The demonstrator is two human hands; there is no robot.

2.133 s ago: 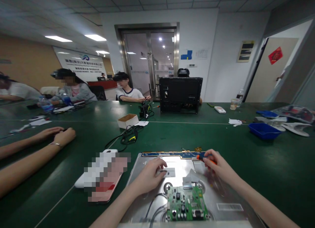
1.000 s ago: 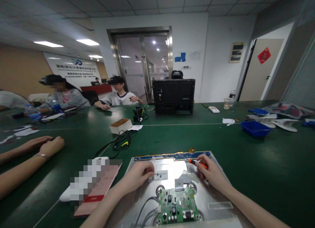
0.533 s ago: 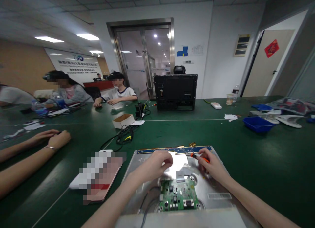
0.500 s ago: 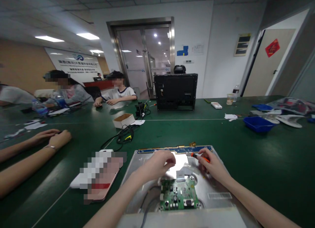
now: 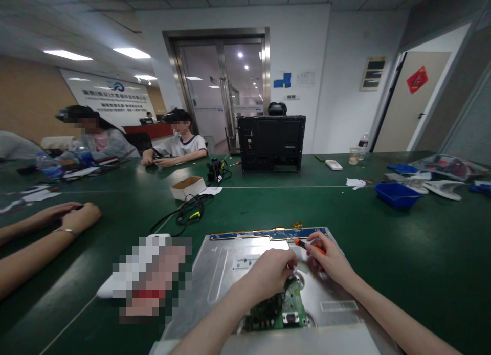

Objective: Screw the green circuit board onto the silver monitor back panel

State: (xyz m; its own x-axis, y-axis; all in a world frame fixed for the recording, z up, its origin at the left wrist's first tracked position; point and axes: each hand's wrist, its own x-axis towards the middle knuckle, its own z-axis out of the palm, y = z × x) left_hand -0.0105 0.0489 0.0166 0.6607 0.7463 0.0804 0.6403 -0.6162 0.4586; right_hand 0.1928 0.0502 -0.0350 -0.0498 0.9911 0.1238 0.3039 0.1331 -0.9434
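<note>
My right hand (image 5: 330, 258) grips a screwdriver (image 5: 300, 242) with an orange and black handle. Its shaft points left toward the long blue circuit strip (image 5: 245, 236) along the panel's far edge. My left hand (image 5: 270, 273) is over the upper part of a green circuit board (image 5: 297, 301), fingers closed in a pinch; anything between them is hidden. Both hands are above a silver metal panel (image 5: 205, 278) lying flat before me. My left hand and forearm cover the left part of the green board.
Left of the panel lie a white device and a pink phone-like item (image 5: 161, 273), both blurred out. Beyond are black cables (image 5: 187, 212), an open box (image 5: 187, 187) and an upright black monitor (image 5: 271, 142). A blue tray (image 5: 397, 195) is at right. A co-worker's hands (image 5: 72, 219) rest at left.
My left hand has moved right and slightly toward me, now covering part of the green board. My right hand still holds the screwdriver in about the same place. The view has shifted slightly.
</note>
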